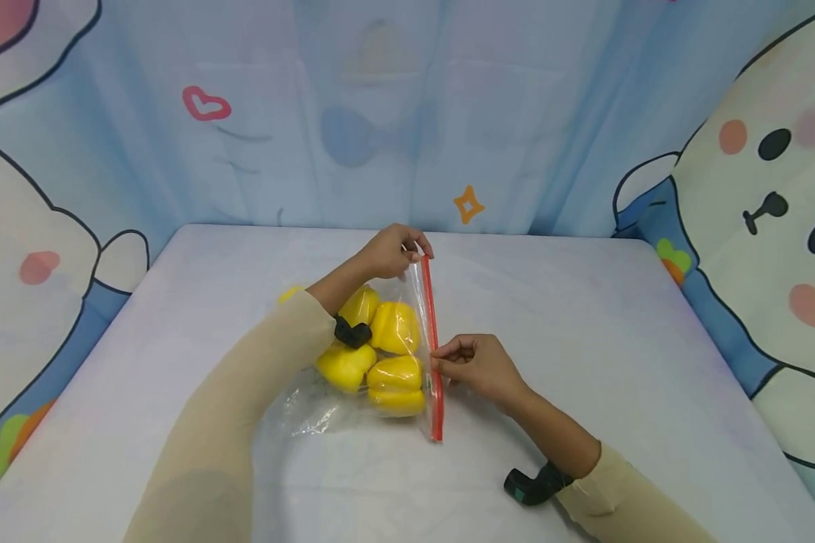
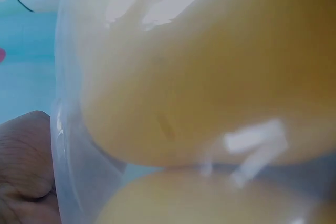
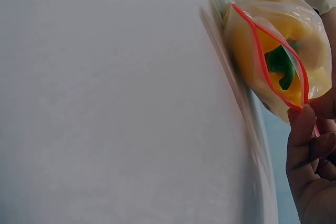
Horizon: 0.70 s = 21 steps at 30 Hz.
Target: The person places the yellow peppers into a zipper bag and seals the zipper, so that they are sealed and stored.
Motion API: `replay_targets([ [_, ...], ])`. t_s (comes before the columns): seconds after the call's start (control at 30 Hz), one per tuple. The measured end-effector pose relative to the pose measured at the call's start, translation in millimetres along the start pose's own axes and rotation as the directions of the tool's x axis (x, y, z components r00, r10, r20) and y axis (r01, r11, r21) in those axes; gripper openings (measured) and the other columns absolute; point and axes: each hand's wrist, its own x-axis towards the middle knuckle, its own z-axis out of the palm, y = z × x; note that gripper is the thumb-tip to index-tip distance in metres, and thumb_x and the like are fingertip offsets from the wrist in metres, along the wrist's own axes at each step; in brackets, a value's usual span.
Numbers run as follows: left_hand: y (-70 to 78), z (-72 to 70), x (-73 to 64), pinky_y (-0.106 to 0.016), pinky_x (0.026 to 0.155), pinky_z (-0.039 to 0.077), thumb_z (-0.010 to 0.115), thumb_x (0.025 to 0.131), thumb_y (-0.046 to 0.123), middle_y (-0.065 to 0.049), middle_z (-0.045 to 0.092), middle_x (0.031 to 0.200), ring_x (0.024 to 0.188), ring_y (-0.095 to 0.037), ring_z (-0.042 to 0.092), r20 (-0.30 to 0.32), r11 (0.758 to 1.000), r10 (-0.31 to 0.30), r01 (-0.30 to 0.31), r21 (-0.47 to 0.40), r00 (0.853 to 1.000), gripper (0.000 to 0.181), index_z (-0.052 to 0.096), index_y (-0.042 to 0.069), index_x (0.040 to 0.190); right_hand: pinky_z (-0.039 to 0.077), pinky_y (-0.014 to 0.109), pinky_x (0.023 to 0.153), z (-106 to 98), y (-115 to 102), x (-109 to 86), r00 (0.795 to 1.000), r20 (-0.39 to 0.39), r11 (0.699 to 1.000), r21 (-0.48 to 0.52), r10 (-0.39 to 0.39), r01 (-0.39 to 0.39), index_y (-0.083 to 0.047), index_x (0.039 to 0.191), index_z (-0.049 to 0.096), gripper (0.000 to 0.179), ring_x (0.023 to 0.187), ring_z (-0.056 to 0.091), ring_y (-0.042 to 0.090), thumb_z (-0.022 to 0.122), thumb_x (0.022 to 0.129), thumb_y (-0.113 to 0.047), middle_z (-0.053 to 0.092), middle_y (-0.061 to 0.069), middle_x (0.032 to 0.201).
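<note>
A clear zip bag (image 1: 319,415) with a red zip strip (image 1: 438,411) lies on its side, holding several yellow bell peppers (image 1: 395,386). At the strip's far end, my left hand (image 1: 390,253) pinches the bag's corner. My right hand (image 1: 478,367) pinches the strip near its middle between thumb and fingers. In the right wrist view, part of the red-edged mouth (image 3: 257,45) gapes, and a green pepper stem (image 3: 282,66) shows inside. Peppers behind clear film (image 2: 210,77) fill most of the left wrist view. My left forearm hides part of the bag in the head view.
The bag lies on a white-covered table (image 1: 584,317). Behind the table hangs a light blue curtain (image 1: 394,151) with cartoon animals. Each wrist carries a black strap-on device, the right one (image 1: 536,484) close to the table surface.
</note>
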Motion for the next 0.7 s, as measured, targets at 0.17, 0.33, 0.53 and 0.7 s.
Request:
replay_targets([
  [0.17,2.6,1.3,0.8,-0.028,0.064,0.059,0.05,0.101,0.005,-0.009,0.06,0.098,0.078,-0.021,0.055,-0.002,1.0,0.017,-0.017,-0.002,1.0,0.023,0.071,0.014,0.103,0.057,0.025,0.063,0,3,-5.4,1.0,-0.015,1.0,0.008,-0.027,0.027,-0.003,0.098,0.073,0.02,0.065,0.062,0.019,0.075,0.087,-0.019,0.074,0.009,0.089],
  [0.33,6.9,-3.2,-1.9,-0.028,0.065,0.058,0.05,0.101,0.005,-0.012,0.06,0.103,0.076,-0.021,0.054,-0.024,1.0,0.021,-0.022,-0.017,0.999,0.023,0.071,0.011,0.105,0.057,0.023,0.063,4,7,-14.9,0.999,0.029,1.0,-0.002,-0.027,0.027,-0.001,0.096,0.072,0.016,0.067,0.064,0.016,0.075,0.086,-0.014,0.074,0.009,0.087],
  [0.53,21.2,-5.6,-1.6,-0.033,0.072,0.06,0.051,0.101,0.009,-0.012,0.061,0.107,0.076,-0.021,0.053,0.07,0.999,0.043,-0.04,-0.035,0.997,0.02,0.07,0.014,0.107,0.059,0.026,0.065,6,7,-27.0,0.996,0.082,0.999,0.031,-0.036,0.034,0.0,0.096,0.071,0.016,0.068,0.066,0.018,0.073,0.086,-0.012,0.074,0.011,0.087],
  [0.7,22.8,-7.0,-3.1,-0.029,0.069,0.059,0.052,0.101,0.009,-0.011,0.061,0.108,0.075,-0.021,0.054,0.046,0.999,-0.015,0.016,-0.032,0.999,0.02,0.07,0.016,0.103,0.061,0.032,0.066,7,10,-30.0,0.996,0.071,0.994,0.097,-0.056,0.049,0.0,0.112,0.068,0.025,0.066,0.07,0.023,0.07,0.089,-0.01,0.074,0.016,0.091],
])
